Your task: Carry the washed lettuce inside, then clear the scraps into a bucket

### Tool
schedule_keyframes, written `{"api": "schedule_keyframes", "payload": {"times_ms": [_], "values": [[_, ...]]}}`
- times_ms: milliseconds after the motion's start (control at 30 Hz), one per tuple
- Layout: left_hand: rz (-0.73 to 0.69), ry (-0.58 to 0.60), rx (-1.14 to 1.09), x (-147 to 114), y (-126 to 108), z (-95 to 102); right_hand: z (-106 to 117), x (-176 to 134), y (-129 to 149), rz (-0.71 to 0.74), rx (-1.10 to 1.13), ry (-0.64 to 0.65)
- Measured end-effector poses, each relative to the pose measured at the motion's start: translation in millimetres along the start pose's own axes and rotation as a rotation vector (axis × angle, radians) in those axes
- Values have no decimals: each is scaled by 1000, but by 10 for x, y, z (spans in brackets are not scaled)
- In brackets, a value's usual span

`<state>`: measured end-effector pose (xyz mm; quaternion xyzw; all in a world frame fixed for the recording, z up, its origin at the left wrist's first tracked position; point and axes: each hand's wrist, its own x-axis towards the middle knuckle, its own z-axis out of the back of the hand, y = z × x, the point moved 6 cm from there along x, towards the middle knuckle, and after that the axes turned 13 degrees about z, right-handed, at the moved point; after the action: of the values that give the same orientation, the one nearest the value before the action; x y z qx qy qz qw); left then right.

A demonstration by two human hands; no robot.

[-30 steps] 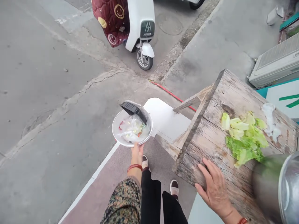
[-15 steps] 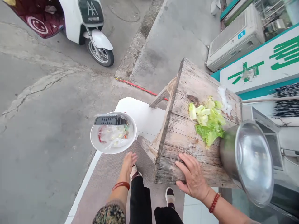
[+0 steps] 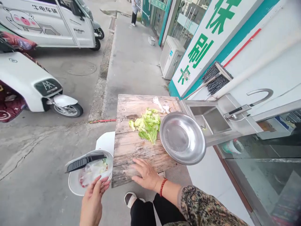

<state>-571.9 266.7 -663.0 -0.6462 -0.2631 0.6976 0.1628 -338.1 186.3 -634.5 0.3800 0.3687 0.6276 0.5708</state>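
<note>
- Since half a second ago the view has swung up toward the shopfront, and the left hand (image 3: 92,201) has come back to the rim of the white bowl (image 3: 74,185), which it had let go.
- The bowl sits just beyond that hand's fingertips, holding crumpled plastic wrap (image 3: 92,171) and a black lid (image 3: 82,162) (tilted across the top).
- Just right of it stands the wooden table (image 3: 131,147), on a paved street.
- Chopped lettuce (image 3: 147,125) lies well ahead of the right hand (image 3: 145,174), beside a steel basin (image 3: 182,138).
- The right hand rests flat, fingers spread, on the table's near edge, gripping nothing.
- The left hand is loosely open, fingertips touching the bowl's rim.
</note>
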Motion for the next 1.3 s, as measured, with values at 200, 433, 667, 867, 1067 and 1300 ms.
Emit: {"api": "schedule_keyframes", "payload": {"times_ms": [200, 433, 667, 867, 1067, 1300], "values": [[4, -31, 79, -620, 93, -363, 842, -1428, -96, -551, 794, -189], [57, 41, 282, -1235, 439, -1472, 2270, -2274, -937, -845, 1095, -813], [-90, 80, 385, -1464, 106, -2415, 2501, -2102, -1143, -829, 1112, -817], [-142, 18, 331, -1445, -110, -2497, 3357, -2262, -1208, -760, 1050, -909], [-119, 441, 267, -1565, -226, -3323, 4046, -1558, -992, -499, 760, -1042], [86, 114, -123, -1294, -523, -2871, 3188, -178, -426, -247, 359, -274]]}}
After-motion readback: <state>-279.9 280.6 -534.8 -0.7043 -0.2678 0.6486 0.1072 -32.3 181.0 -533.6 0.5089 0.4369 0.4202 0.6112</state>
